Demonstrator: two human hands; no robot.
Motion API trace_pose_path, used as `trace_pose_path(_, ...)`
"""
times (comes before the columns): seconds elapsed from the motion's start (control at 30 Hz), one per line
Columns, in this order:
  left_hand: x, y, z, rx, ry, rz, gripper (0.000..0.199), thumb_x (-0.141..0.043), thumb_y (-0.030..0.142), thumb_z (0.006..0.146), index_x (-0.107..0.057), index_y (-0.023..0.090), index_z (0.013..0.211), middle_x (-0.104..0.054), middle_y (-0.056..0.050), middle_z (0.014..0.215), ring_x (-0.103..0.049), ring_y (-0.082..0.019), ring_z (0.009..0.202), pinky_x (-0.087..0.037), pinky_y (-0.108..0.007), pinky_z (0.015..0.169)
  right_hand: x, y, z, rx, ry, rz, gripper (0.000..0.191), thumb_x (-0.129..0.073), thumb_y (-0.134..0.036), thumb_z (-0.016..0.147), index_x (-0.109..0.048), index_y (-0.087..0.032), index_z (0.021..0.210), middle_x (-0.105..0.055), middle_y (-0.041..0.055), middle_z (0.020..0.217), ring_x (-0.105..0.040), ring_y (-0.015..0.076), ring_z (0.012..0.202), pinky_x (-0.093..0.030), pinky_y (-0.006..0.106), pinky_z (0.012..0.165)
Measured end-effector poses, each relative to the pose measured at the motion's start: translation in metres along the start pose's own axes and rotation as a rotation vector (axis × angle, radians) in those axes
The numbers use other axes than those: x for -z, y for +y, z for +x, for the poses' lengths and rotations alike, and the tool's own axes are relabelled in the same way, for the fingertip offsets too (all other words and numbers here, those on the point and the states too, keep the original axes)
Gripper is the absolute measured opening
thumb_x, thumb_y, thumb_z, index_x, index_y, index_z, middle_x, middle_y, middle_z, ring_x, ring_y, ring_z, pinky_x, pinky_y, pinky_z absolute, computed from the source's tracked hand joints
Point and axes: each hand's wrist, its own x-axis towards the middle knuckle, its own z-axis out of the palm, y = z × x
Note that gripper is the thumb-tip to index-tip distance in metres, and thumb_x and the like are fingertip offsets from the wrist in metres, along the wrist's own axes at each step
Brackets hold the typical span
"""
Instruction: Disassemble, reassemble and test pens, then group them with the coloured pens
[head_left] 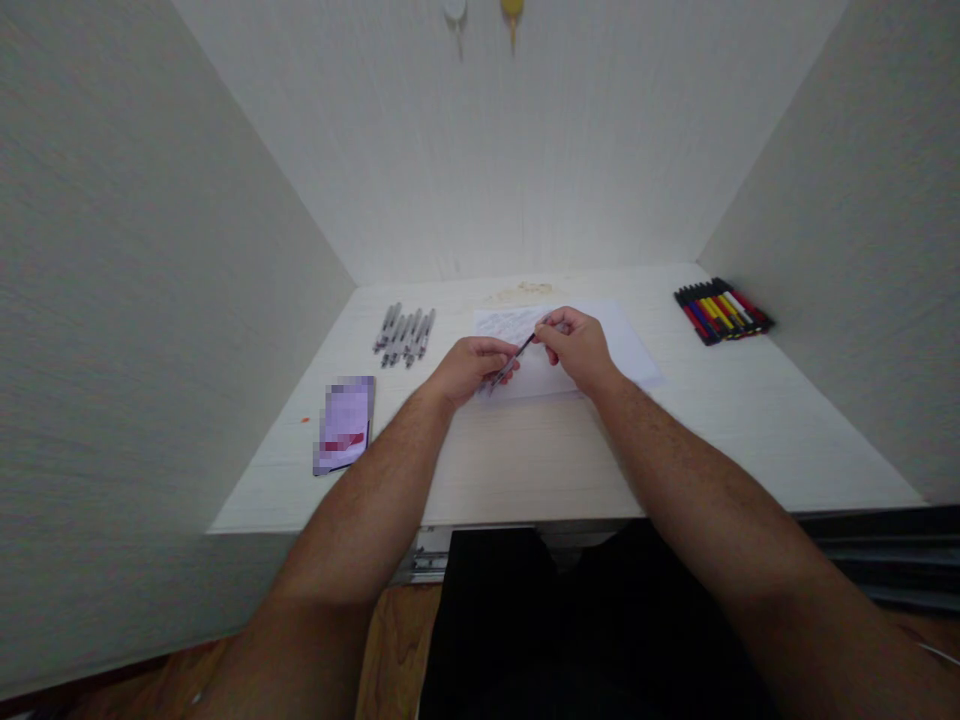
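Over the sheets of paper (pixel 551 377), a slim pen (pixel 526 344) slants between my two hands, its upper end to the right. My left hand (pixel 475 370) is closed around its lower, see-through part. The fingertips of my right hand (pixel 574 345) pinch the upper end, where a dark stretch shows between the hands. Whether that end is a cap or part of the barrel is hidden by my fingers. Grey marks cover part of the paper beneath.
Several clear pens (pixel 405 335) lie in a group at the left. A phone (pixel 349 425) rests near my left forearm. Several dark pens with coloured parts (pixel 721 311) form a row at the right wall. White panels enclose the white tabletop (pixel 525 470) on three sides.
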Motion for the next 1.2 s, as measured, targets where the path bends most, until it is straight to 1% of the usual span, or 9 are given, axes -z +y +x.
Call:
trace_pose_path(0.17,-0.0001,0.0015,-0.0014,-0.005,-0.004,0.007,0.026,-0.071,0.012,0.062,-0.076,0.009,0.087,-0.072,-0.007,0.07,-0.06,-0.011,0.055,-0.044,-0.023,0.054,0.0006,-0.0014,-0.0008,-0.057,-0.052,0.115,0.021,-0.072,-0.031,0.07,-0.056,-0.018,0.066,-0.067,-0.0004,0.063,-0.043,0.0056,0.039,-0.035,0.021,0.038)
trace_pose_path(0.23,-0.0001,0.0018,-0.0019,-0.005,-0.01,-0.004,0.026,-0.071,0.013,0.062,-0.076,0.009,0.088,-0.072,-0.008,0.07,-0.06,-0.012,0.056,-0.045,-0.023,0.055,0.001,0.0003,-0.0003,-0.072,-0.064,0.149,0.022,-0.072,-0.032,0.07,-0.056,-0.018,0.067,-0.067,-0.0004,0.063,-0.043,0.0054,0.039,-0.035,0.021,0.038)
trace_pose_path(0.4,0.0009,0.0004,-0.0015,-0.021,-0.025,-0.024,0.026,-0.071,0.014,0.062,-0.076,0.01,0.088,-0.072,-0.007,0.07,-0.06,-0.012,0.055,-0.046,-0.024,0.057,0.0017,0.0047,0.0013,-0.085,-0.076,0.175,0.025,-0.073,-0.035,0.069,-0.055,-0.019,0.068,-0.067,-0.0006,0.064,-0.043,0.0054,0.04,-0.035,0.02,0.038)
trace_pose_path(0.53,0.0008,-0.0006,-0.0009,-0.008,-0.023,0.009,0.027,-0.07,0.012,0.063,-0.076,0.01,0.089,-0.072,-0.008,0.07,-0.06,-0.012,0.056,-0.045,-0.024,0.056,0.0012,0.0046,0.0012,-0.044,-0.062,0.113,0.023,-0.073,-0.034,0.069,-0.054,-0.019,0.068,-0.067,-0.001,0.063,-0.042,0.0057,0.039,-0.034,0.02,0.038)
trace_pose_path(0.67,-0.0003,0.0013,-0.0012,-0.002,-0.016,-0.006,0.025,-0.07,0.013,0.063,-0.076,0.009,0.088,-0.072,-0.008,0.072,-0.06,-0.011,0.055,-0.045,-0.023,0.055,-0.0002,0.0036,0.0011,-0.006,-0.011,0.01,0.017,-0.07,-0.031,0.071,-0.057,-0.019,0.07,-0.066,-0.0017,0.061,-0.042,0.0055,0.039,-0.032,0.02,0.038)
trace_pose_path(0.9,0.0003,0.003,-0.0014,0.0,-0.01,-0.045,0.024,-0.071,0.012,0.062,-0.076,0.01,0.085,-0.072,-0.007,0.071,-0.057,-0.011,0.053,-0.044,-0.024,0.053,0.0005,0.0,0.0017,0.009,0.073,0.038,0.015,-0.069,-0.029,0.071,-0.058,-0.019,0.069,-0.065,-0.0017,0.06,-0.041,0.0057,0.038,-0.031,0.021,0.037)
trace_pose_path(1.1,0.0018,0.0006,0.0006,-0.007,-0.029,-0.024,0.026,-0.072,0.013,0.062,-0.076,0.01,0.087,-0.072,-0.007,0.071,-0.057,-0.01,0.053,-0.044,-0.024,0.054,-0.0004,-0.0021,-0.0006,0.022,0.018,-0.052,0.013,-0.069,-0.029,0.071,-0.06,-0.019,0.07,-0.064,-0.0017,0.06,-0.041,0.0058,0.039,-0.03,0.021,0.038)
trace_pose_path(1.2,0.0023,-0.0006,0.0014,-0.01,-0.032,-0.019,0.025,-0.072,0.013,0.062,-0.076,0.01,0.086,-0.072,-0.007,0.072,-0.058,-0.011,0.054,-0.044,-0.024,0.055,-0.0006,-0.0015,-0.0013,0.015,0.003,-0.041,0.014,-0.069,-0.03,0.071,-0.061,-0.019,0.071,-0.065,-0.0016,0.06,-0.041,0.0059,0.04,-0.031,0.021,0.039)
